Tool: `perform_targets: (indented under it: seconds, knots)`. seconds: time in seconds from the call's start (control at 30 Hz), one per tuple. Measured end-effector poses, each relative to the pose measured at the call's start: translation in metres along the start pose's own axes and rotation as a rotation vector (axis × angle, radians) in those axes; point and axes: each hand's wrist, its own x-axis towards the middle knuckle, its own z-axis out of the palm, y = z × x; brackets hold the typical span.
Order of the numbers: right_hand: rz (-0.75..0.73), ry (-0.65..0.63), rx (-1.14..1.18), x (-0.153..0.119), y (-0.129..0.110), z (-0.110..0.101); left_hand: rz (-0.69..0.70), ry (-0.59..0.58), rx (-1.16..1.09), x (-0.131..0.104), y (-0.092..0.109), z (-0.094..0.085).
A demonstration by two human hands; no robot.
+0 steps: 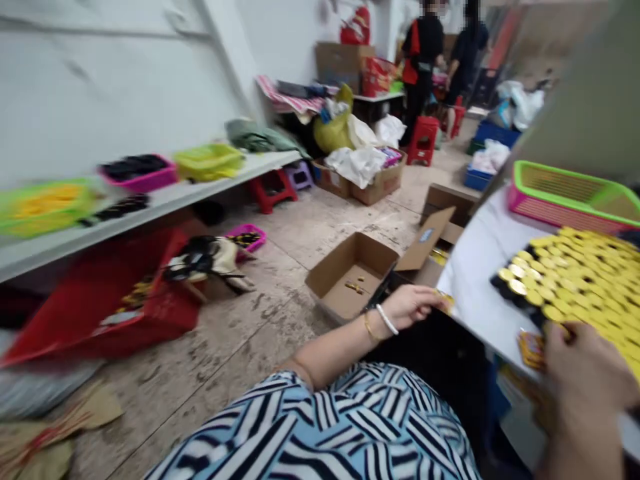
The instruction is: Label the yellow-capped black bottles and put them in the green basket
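Observation:
My left hand (413, 305), with a white bracelet at the wrist, is closed in a pinch on a small gold piece (444, 301) beside the edge of the white table (467, 267). My right hand (583, 360) is blurred over the table at the right, its fingers curled; what they hold is hidden. An orange packet (531, 349) lies beside its fingertips. Many round yellow-topped pieces (590, 280) with black sides stand packed together on the table, beyond my right hand.
Open cardboard box (325, 277) on the floor holds several small gold pieces. A green and pink basket (555, 212) stands on the table. Red bin (170, 327) and a shelf (190, 203) with baskets are at left. Two people (425, 50) stand far back near red stools (423, 140).

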Motion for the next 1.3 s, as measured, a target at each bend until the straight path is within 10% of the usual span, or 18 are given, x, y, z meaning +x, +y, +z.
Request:
perform_targets:
  seconds: [0.33, 0.53, 0.7, 0.87, 1.3]
  knots:
    - [0.163, -0.208, -0.221, 0.006, 0.005, 0.010, -0.058, -0.033, -0.213, 0.023, 0.008, 0.010]
    - [0.085, -0.056, -0.185, -0.011, 0.008, 0.004, -0.025, -0.019, -0.156, 0.026, 0.007, 0.015]
    - [-0.049, 0.218, 0.528, -0.032, 0.004, -0.030, -0.043, -0.018, -0.145, 0.022, 0.014, 0.023]
    - [0.108, -0.213, 1.433, -0.034, -0.029, -0.026, -0.101, -0.010, -0.176, 0.031, 0.008, 0.036]
    - [0.245, -0.313, 1.483, -0.036, -0.056, 0.003, -0.114, -0.126, -0.195, 0.038, 0.000, 0.040]
